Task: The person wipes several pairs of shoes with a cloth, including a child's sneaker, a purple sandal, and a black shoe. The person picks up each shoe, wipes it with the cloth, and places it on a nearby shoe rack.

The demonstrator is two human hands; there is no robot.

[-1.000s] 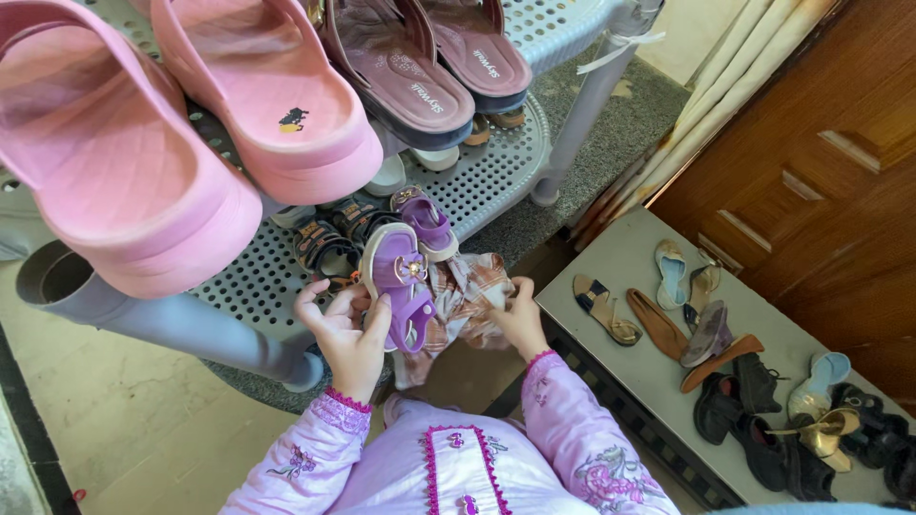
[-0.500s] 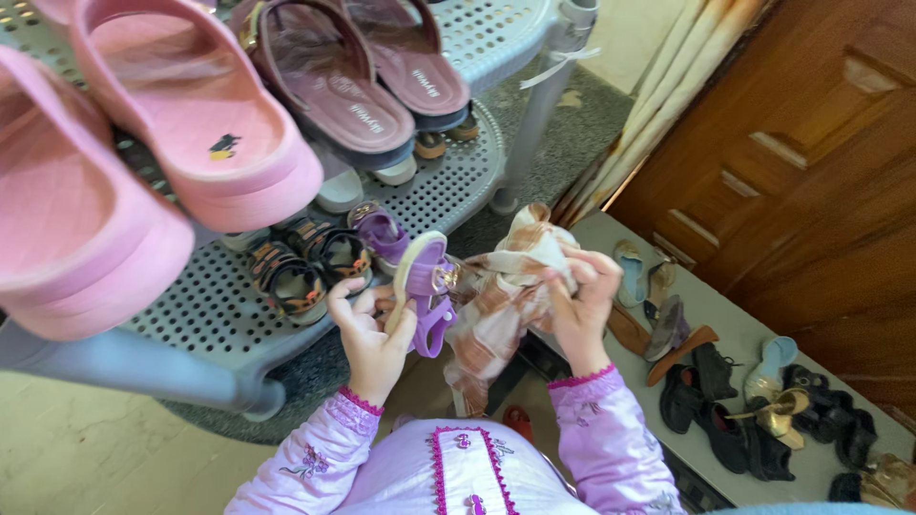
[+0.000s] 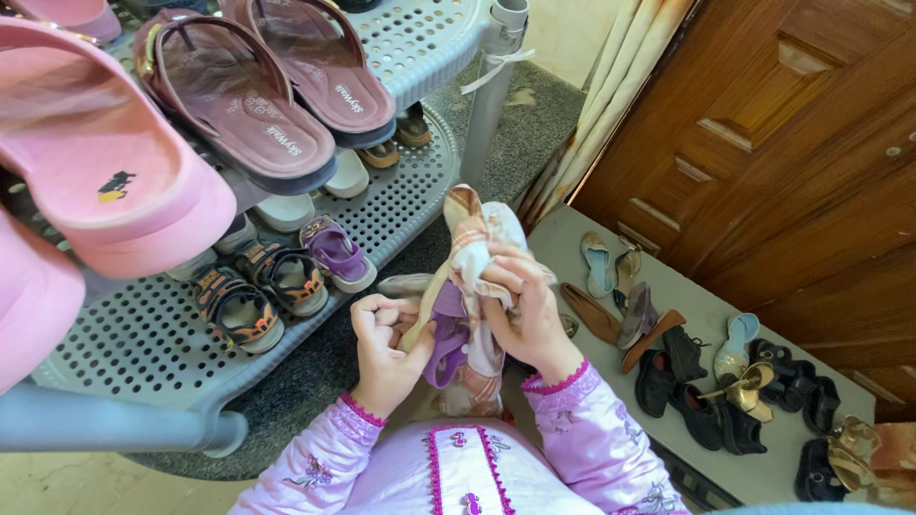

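The left hand [image 3: 386, 348] grips a small purple child's sandal [image 3: 445, 334] just in front of the grey perforated shoe rack [image 3: 420, 181], while the right hand [image 3: 520, 305] presses a checked cloth [image 3: 472, 243] against it. Best to hold the sole firmly, wiping with short strokes around the straps.

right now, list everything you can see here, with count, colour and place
small sandal: one, purple, held in the left hand
checked cloth: one, beige and brown, pressed on the sandal
matching sandal: one, purple, lower rack shelf
strappy sandals: two, dark with orange, lower shelf
pink slides: two, top shelf, left
maroon slippers: two, top shelf
rack: one, grey, perforated
low shelf: one, grey, right, holding many mixed shoes
door: one, brown wood, right
left hand: grips the sandal
right hand: holds the cloth
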